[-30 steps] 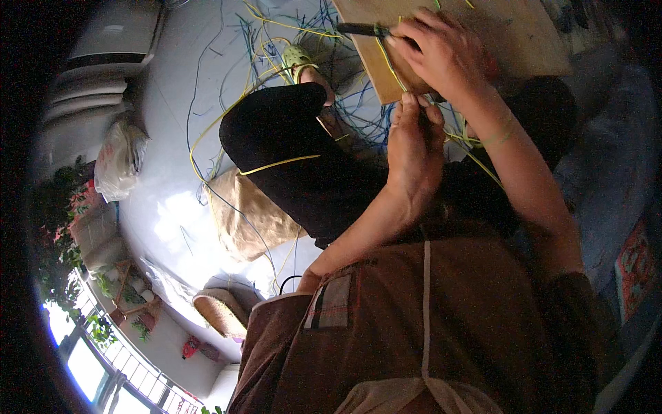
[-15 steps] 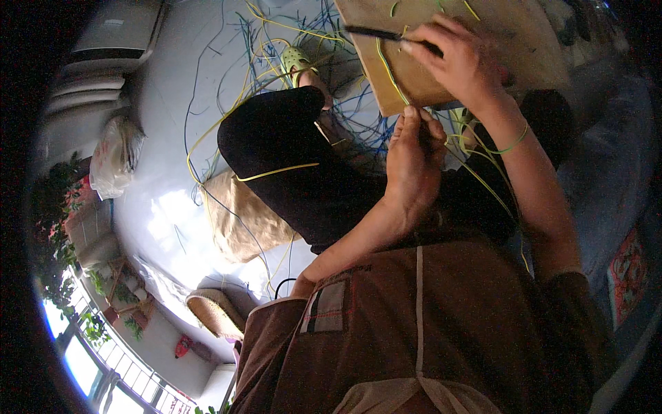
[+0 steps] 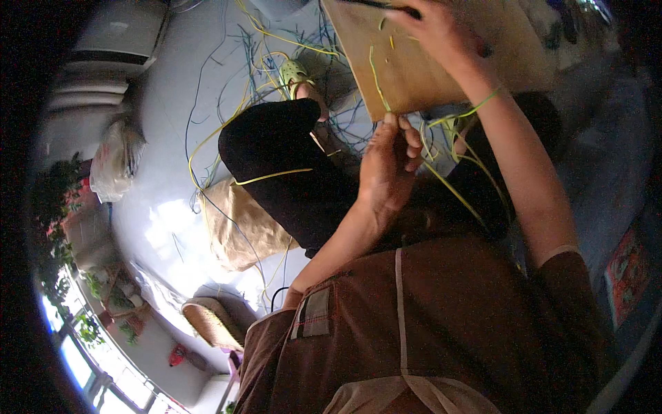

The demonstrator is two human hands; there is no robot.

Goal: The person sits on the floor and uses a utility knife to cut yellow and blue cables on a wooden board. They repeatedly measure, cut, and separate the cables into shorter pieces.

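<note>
My left hand [image 3: 387,165] is closed at the near edge of a brown board [image 3: 434,76], pinching a yellow-green wire [image 3: 376,79] between thumb and fingers. The wire's free end lies over the board, pointing away from me. Farther up, my right hand [image 3: 441,38] grips a slim dark knife-like tool [image 3: 376,4], partly cut off by the picture's top edge. The tool is apart from the wire. Short wire pieces [image 3: 392,43] lie on the board. Yellow wire [image 3: 455,190] trails below and right of my left hand, across my dark-clothed leg.
Loose blue, green and yellow wires [image 3: 255,69] tangle over the pale floor around a green clog [image 3: 293,72]. A yellow strand [image 3: 272,175] lies on my left knee. At the left are a tan sack [image 3: 241,224], a woven basket [image 3: 210,323] and a plastic bag [image 3: 116,162].
My right hand has moved up and away with the dark tool, off the wire's end. My left hand has shifted left and slightly down, still pinching the wire.
</note>
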